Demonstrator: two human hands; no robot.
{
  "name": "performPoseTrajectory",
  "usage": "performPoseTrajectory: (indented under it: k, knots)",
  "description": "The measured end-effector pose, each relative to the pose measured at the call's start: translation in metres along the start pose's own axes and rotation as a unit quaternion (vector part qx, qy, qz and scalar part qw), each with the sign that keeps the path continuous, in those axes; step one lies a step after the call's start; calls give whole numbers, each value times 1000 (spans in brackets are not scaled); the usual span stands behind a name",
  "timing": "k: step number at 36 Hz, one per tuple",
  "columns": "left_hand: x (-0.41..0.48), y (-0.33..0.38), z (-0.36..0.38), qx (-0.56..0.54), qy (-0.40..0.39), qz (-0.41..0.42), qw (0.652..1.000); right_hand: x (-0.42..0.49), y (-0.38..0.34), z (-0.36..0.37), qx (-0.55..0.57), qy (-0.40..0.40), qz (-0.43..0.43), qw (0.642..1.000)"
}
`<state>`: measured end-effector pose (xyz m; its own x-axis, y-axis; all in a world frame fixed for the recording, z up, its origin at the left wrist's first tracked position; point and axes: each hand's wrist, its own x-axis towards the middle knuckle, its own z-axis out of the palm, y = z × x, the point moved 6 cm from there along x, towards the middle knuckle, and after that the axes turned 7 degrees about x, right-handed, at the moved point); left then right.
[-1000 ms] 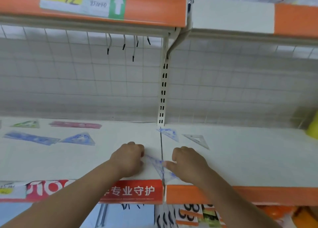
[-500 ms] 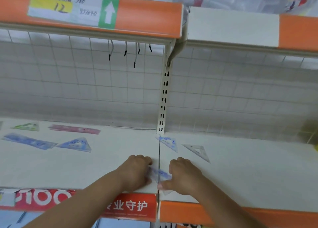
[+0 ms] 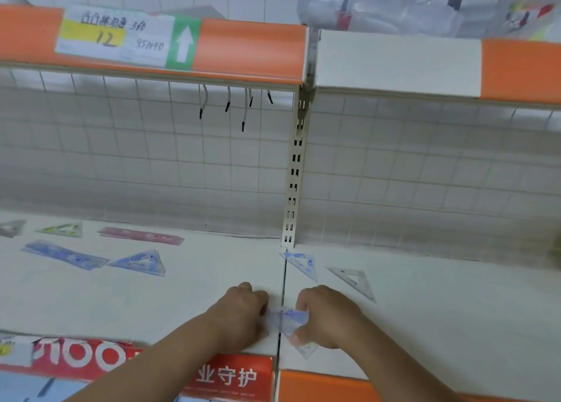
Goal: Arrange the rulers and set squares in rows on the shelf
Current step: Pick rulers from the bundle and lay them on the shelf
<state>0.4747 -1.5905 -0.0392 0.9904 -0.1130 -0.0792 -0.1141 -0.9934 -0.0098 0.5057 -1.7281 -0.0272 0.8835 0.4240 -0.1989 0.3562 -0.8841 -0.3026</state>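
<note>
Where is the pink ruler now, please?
In the head view, the pink ruler lies on the left shelf near the back, right of the green set square.

The left hand (image 3: 243,315) and right hand (image 3: 326,316) now sit closer together than a second ago, the left having slid toward the shelf seam. Less of the clear blue set square (image 3: 288,319) shows between them, as both hands bunch round its ends.

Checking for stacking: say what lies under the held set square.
Under the clear blue-printed plastic set square: white shelf boards and their dark seam, seen through it. The left hand and right hand cover its ends.
</note>
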Motion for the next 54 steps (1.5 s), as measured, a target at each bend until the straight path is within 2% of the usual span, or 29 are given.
performPoseTrajectory:
  k: [6,12,16,24,33,37,45,54]
  knots:
    - [-3,-5,-9,103,26,-15,994,2,13,-10,-13,32,22,999]
    - [-5,-18,-10,36,25,-22,999,1,29,-14,55,29,55,997]
    - [-3,-18,-10,-6,20,-30,999,0,36,-17,32,26,72,997]
    - [-4,-6,-6,5,-35,-33,999,6,46,-13,4,30,92,995]
    - [-1,-9,-12,36,4,-63,997,0,49,-17,91,34,91,991]
    - [2,-15,-16,40,49,-77,995,-1,51,-26,61,81,98,990]
    - [1,-30,-19,73,82,-135,985,-2,39,-39,18,145,65,987]
    - [-10,-44,-21,36,78,-199,976,10,17,-28,-21,131,-16,991]
